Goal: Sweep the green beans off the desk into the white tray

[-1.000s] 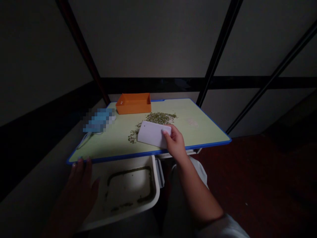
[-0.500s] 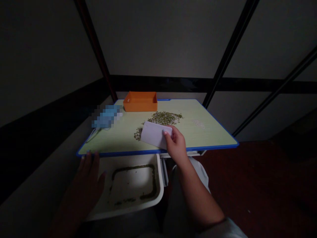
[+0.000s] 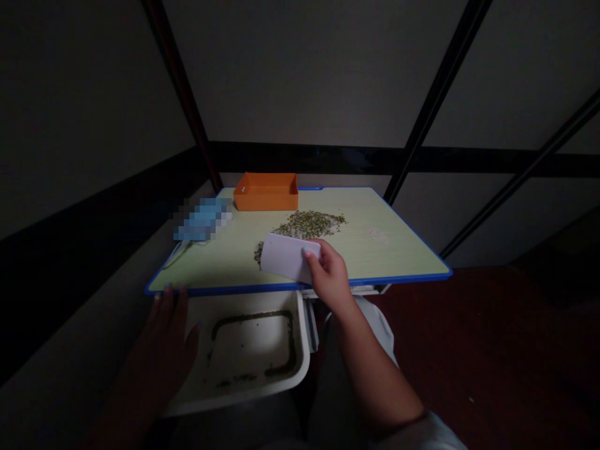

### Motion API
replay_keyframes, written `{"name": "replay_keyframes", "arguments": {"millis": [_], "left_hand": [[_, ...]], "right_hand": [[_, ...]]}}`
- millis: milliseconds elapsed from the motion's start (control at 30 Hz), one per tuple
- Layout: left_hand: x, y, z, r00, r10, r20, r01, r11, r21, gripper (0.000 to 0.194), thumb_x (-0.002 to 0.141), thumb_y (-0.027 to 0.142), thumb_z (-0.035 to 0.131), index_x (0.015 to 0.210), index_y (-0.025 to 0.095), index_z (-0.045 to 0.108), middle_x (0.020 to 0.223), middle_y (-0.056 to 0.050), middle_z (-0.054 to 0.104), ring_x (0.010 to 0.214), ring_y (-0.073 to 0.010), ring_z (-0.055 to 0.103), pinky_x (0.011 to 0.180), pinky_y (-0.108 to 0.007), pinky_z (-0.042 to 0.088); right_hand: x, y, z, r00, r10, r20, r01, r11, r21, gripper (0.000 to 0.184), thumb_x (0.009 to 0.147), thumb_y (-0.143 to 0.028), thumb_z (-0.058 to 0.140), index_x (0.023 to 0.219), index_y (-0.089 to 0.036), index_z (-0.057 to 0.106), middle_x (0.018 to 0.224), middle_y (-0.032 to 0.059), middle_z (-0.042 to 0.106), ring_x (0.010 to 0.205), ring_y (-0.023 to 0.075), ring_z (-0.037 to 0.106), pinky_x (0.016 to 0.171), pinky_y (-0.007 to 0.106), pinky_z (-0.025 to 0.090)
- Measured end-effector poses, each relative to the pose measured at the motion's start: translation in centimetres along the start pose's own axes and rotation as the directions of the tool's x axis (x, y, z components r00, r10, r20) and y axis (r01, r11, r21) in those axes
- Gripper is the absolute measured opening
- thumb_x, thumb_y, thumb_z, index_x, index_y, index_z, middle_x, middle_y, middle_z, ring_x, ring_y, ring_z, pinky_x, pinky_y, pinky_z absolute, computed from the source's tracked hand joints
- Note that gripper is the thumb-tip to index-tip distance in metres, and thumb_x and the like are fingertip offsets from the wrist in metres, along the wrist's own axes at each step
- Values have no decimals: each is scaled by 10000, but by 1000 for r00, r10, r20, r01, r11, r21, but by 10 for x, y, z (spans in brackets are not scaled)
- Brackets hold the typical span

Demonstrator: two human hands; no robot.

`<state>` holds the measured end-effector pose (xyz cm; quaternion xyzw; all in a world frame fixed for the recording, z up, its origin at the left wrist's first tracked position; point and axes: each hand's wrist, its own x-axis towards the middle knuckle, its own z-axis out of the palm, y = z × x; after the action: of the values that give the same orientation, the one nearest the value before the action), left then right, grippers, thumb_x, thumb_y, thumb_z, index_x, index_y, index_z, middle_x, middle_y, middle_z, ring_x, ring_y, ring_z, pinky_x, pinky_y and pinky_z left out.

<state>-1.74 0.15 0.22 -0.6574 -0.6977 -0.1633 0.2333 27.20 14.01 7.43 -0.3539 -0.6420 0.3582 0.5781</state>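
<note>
My right hand [image 3: 329, 272] grips a flat white scraper card [image 3: 287, 255] by its right end, thumb on top. The card is tilted over the near part of the table, beside some small green beans or seeds [image 3: 309, 223]. A few of these lie just left of the card, and the main heap spreads beyond it. My left hand [image 3: 169, 337] is in shadow at the left side of a white bin [image 3: 304, 350], fingers stretched out toward the table's front edge. Inside the bin, green grains line the edges of its floor.
An orange open box [image 3: 266, 202] stands at the back of the pale green table [image 3: 398, 256], which has a blue rim. A blurred blue item [image 3: 201, 220] with a cable lies at the left. Pale small grains [image 3: 377, 234] are scattered on the right.
My right hand has moved the white card slightly left and toward me, closer to the small left patch of beans. My left hand has hardly moved.
</note>
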Motion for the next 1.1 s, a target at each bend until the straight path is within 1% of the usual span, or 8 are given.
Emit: {"name": "replay_keyframes", "arguments": {"millis": [167, 300, 433, 667, 867, 1100], "left_hand": [[-1, -1, 2, 1000, 10, -28, -9, 1000, 13, 647, 921, 385, 259, 1446, 15, 336, 1530, -304, 358, 1488, -388, 274, 1180, -540, 359], [-3, -4, 7, 998, 16, -54, -15, 1000, 18, 663, 922, 408, 243, 1472, 44, 302, 1536, -290, 357, 1492, -383, 270, 1163, -545, 384], [-4, -6, 9, 998, 30, -57, -29, 999, 17, 670, 922, 403, 259, 1490, 48, 259, 1550, -294, 330, 1497, -388, 254, 1160, -562, 383], [-4, -6, 8, 996, 57, -67, -56, 998, 19, 676, 925, 396, 269, 1513, 71, 199, 1560, -290, 313, 1507, -385, 230, 1154, -572, 388], [-4, -5, 8, 995, 62, -80, -60, 998, 21, 679, 924, 393, 267, 1520, 79, 178, 1568, -286, 300, 1503, -388, 242, 1154, -580, 388], [-5, -4, 7, 995, 53, -87, -52, 999, 16, 683, 919, 378, 295, 1523, 84, 169, 1580, -277, 286, 1504, -385, 239, 1161, -571, 386]], "right_hand": [[0, -2, -2, 1000, -3, 2, 3, 1000, -1, 197, 902, -332, 528, 977, -184, 634, 847, 25, 701, 799, 180, 639, 709, 250, 488], [-4, -8, -3, 1000, -23, -6, 23, 1000, 8, 196, 920, -327, 524, 989, -184, 640, 855, 31, 712, 789, 179, 647, 692, 245, 486], [-11, -14, 0, 999, -38, 12, 38, 998, -53, 208, 940, -304, 506, 1043, -196, 650, 867, 31, 724, 766, 178, 659, 667, 242, 481], [-15, -18, 4, 997, -69, 42, 73, 990, -120, 218, 948, -283, 483, 1057, -192, 648, 869, 40, 736, 775, 186, 682, 673, 245, 490], [-12, -16, 0, 999, -54, 6, 54, 988, -143, 216, 941, -291, 485, 1054, -192, 641, 898, 48, 743, 788, 190, 691, 692, 258, 502], [-7, -15, -12, 994, -48, -94, 31, 983, -180, 202, 928, -312, 492, 999, -189, 634, 859, 49, 720, 812, 202, 666, 698, 270, 493]]}}
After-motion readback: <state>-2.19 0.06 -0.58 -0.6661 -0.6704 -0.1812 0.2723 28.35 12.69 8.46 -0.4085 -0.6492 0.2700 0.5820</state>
